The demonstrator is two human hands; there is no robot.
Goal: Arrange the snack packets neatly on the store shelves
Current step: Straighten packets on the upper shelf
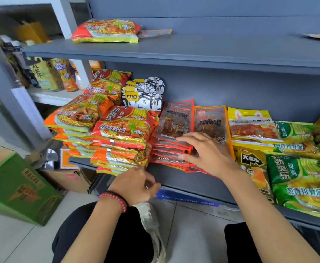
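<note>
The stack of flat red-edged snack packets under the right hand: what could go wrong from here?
1. The stack of flat red-edged snack packets is fanned toward the grey metal shelf front; a push by the right hand may slide some off.
2. The orange noodle packet piles overhang the edge and might topple.

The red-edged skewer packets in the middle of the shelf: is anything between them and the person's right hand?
Nothing visible. The right hand already lies on the stack of red-edged skewer packets, fingers spread across its top and front edge. The left hand hovers lower, by the shelf lip, apart from the stack.
</note>
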